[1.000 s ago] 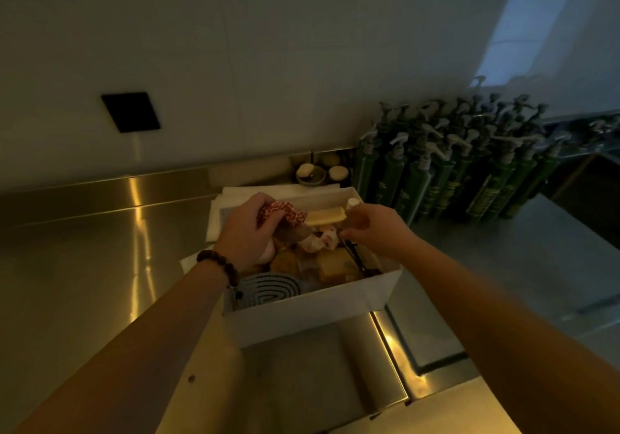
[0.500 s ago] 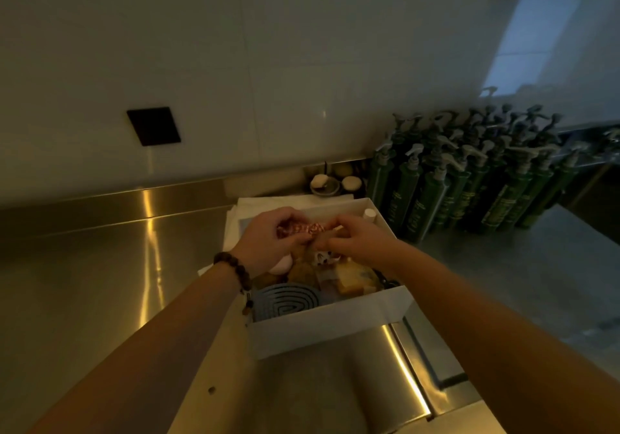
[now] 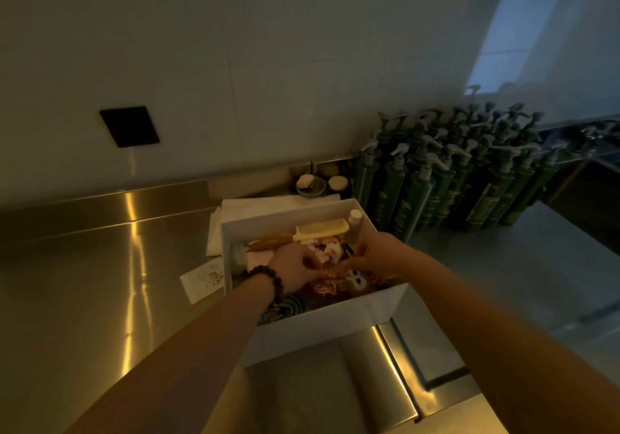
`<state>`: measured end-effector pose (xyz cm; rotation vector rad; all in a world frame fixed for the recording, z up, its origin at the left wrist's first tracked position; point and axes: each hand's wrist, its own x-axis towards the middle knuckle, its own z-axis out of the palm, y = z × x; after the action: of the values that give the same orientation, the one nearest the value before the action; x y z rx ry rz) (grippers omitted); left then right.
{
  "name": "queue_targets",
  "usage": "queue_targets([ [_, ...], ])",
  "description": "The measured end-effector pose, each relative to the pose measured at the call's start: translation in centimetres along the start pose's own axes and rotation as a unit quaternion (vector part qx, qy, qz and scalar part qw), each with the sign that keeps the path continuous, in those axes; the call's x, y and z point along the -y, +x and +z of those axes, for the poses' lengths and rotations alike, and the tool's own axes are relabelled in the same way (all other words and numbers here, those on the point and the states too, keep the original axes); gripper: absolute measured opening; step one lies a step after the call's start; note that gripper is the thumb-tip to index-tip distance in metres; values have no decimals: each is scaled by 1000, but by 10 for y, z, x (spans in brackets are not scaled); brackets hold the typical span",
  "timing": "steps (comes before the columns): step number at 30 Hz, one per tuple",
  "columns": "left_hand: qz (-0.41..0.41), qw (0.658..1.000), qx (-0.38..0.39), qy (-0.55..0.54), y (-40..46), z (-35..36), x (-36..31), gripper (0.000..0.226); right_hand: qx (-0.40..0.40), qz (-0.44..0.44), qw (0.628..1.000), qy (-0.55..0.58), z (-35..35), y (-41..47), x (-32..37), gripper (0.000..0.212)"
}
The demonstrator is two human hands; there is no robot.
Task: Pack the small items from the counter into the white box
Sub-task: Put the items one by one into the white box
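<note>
Our left hand (image 3: 295, 270) and right hand (image 3: 375, 255) are both inside the white cardboard box (image 3: 322, 324), fingers curled down among the small items; we cannot tell what they grip. The box stands on the steel counter (image 3: 100, 282) near its back edge. A cream plastic comb (image 3: 322, 233) lies by its far wall.

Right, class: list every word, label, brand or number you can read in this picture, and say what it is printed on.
Nothing can be read.
Green pump bottles: pale upright label print, too blurred to read.
Small card on the counter left of the white box: a drawing, any writing too small.
Dark item in the box by the right hand: pale marks, unreadable.
</note>
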<state>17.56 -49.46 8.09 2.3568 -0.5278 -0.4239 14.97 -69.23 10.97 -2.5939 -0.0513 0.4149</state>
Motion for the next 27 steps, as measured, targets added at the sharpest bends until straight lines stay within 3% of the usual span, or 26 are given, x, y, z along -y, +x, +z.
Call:
queue_targets([
  [4,-21,999,2,-29,1,2,6,10,-38,-34,999,-12,8,-1,-6,46],
  [7,-12,998,-52,-13,-2,-6,7,11,-38,9,998,-49,9,0,-7,28],
  [11,-32,993,-112,-19,-13,-19,5,29,-76,-22,997,-20,0,-2,-1,16],
  [14,-36,987,-153,-10,-29,-30,3,42,-103,-48,993,-12,-2,-2,12,22],
  [20,-59,951,-281,112,-77,-51,21,51,-158,-118,980,-29,17,9,52,37],
  [27,-160,920,-323,154,-149,-69,82,50,-127,-204,970,-22,72,24,138,41],
])
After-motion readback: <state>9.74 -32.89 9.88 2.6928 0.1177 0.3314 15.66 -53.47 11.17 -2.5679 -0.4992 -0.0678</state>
